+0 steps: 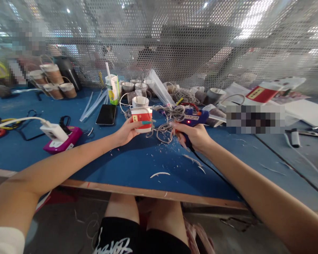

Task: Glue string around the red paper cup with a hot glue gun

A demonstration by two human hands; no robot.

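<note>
My left hand (pixel 129 131) is wrapped round a red and white paper cup (pixel 142 118), held upright over the blue table, with the thumb across its front. A thin pale loop arches at the cup's upper left. In my right hand (pixel 194 135) is a blue hot glue gun (pixel 194 117), its small red light lit and a black cord running down from the grip. The gun's nozzle points left toward the cup and is partly lost among grey strands (pixel 164 130). Whether the nozzle touches the cup I cannot tell.
Several brown cups with handles (pixel 53 83) stand at the back left. A phone (pixel 106 114), a drink carton (pixel 112 89) and a purple power strip (pixel 63 141) lie left of the cup. Clear glue sticks (pixel 160 88) lean behind. A perforated metal screen (pixel 148 42) closes the back.
</note>
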